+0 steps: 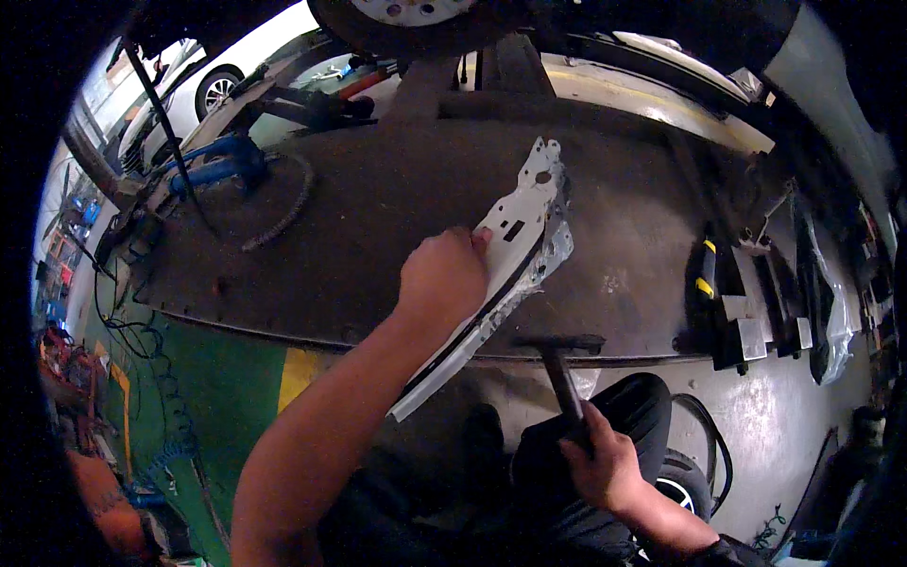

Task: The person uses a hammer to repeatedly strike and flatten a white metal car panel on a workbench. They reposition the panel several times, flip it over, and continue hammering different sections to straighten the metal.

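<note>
While the left hand [444, 279] grips and partly hides a white panel [503, 253] overhanging the bench [378, 194], the right hand [607, 463] holds a hammer [563, 380]. A yellow-black handle [707, 271] lies rightward, a blue device [227, 163] leftward, a wheel [406, 36] beyond.

White metal strip [530, 203]: partly covered by left hand [446, 276] and forearm [326, 406]
Hammer [563, 383]: handle partly covered by right hand [605, 461]
Upper wheel [402, 30]: cut off by top edge
Lower wheel [695, 480]: partly behind right forearm [673, 520]
</note>
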